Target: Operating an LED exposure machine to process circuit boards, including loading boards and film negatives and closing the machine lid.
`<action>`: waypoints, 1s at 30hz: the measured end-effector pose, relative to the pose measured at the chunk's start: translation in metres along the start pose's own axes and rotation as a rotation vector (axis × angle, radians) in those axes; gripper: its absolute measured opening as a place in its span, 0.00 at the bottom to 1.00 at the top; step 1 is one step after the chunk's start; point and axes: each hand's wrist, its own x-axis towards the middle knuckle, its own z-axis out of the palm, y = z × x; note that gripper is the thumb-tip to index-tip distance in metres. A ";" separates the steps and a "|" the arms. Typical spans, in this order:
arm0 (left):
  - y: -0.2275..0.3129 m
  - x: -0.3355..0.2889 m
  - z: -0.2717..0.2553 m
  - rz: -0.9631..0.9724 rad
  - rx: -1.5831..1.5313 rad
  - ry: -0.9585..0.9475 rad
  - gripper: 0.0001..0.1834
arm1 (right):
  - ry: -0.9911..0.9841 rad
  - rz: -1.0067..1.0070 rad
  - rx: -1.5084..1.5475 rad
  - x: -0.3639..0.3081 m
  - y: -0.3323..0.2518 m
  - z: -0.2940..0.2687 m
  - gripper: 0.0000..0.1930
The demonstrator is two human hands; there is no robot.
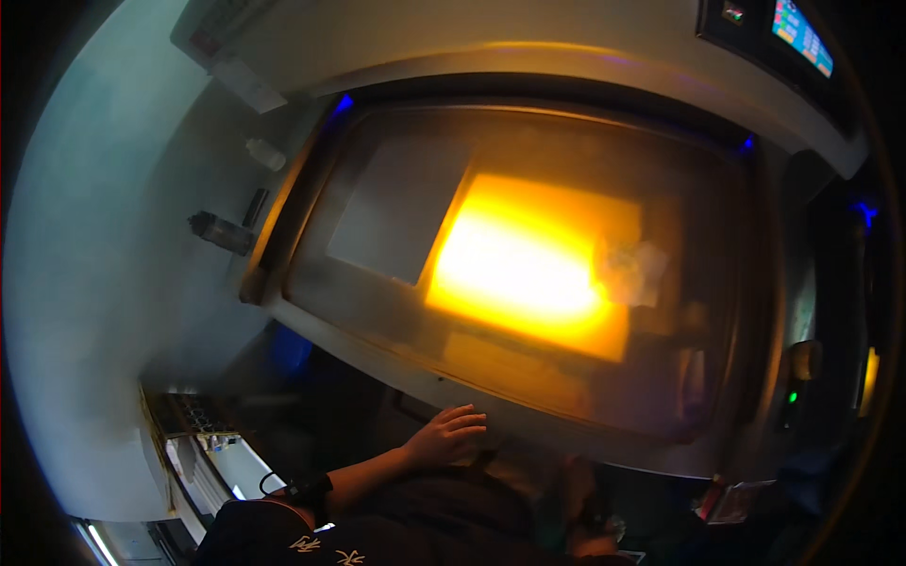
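Observation:
My left hand (447,436) lies at the near edge of a large framed exposure-type machine bed (444,379), its fingers stretched out and holding nothing I can see. A glowing yellow-orange rectangle (514,269) shines in the middle of the bed, white-hot at its centre. To its left is a dull grey sheet (401,208). A pale crumpled-looking patch (637,272) sits at the glow's right side, too hazy to name. My right hand (578,481) is low in shadow near the front edge, and its fingers are too dark to make out.
Along the left side stand a small pale bottle (265,154) and a dark cylindrical fitting (220,232). A lit screen (802,38) is at the upper right. A green indicator light (793,397) glows on the right. Near the lower right hangs a small clear packet (741,502).

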 end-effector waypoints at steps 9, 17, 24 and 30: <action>-0.089 -0.224 0.007 -0.481 -0.325 0.014 0.22 | 0.015 0.225 -0.015 0.072 -0.051 0.032 0.12; -0.169 -0.374 -0.013 -0.526 -0.376 -0.019 0.24 | 0.058 0.476 0.093 0.028 -0.132 -0.009 0.15; -0.213 -0.342 -0.037 -0.068 0.357 -0.017 0.31 | -0.174 0.577 0.190 -0.060 -0.272 -0.109 0.21; -0.175 -0.276 -0.117 -0.096 0.232 -0.123 0.35 | -0.272 0.097 0.086 0.008 -0.337 -0.214 0.24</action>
